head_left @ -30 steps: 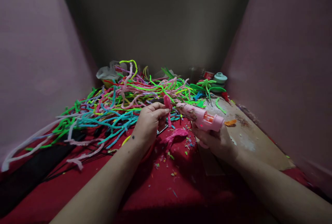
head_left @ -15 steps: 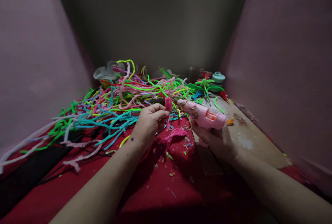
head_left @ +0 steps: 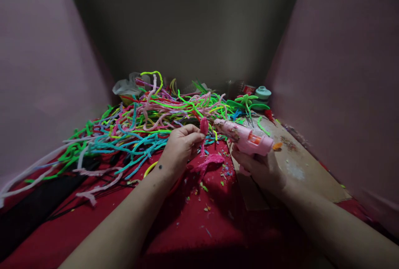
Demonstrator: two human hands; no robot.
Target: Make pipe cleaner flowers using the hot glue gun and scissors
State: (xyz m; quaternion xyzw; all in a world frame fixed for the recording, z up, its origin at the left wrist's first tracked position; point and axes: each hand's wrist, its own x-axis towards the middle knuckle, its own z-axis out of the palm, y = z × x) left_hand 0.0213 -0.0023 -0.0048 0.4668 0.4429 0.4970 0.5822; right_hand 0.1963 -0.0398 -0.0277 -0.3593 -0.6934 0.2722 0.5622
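Between the thumb and fingers of my left hand is a bright pink pipe-cleaner petal, its stem end hanging below the fingertips. My right hand is wrapped round the handle of a pale pink glue gun. Brown residue coats the gun's front end, and its nozzle points left at the petal, a small gap away. More pink pipe-cleaner pieces lie on the red cloth just below my hands.
A big tangle of coloured pipe cleaners spreads behind and left of my hands. At right lies a stained board. A green pipe-cleaner flower and a mint-coloured jar stand at the back right. Small fuzz scraps dot the cloth.
My left hand and the petal have shifted very slightly to the right. The glue gun stays nearly still in my right hand.
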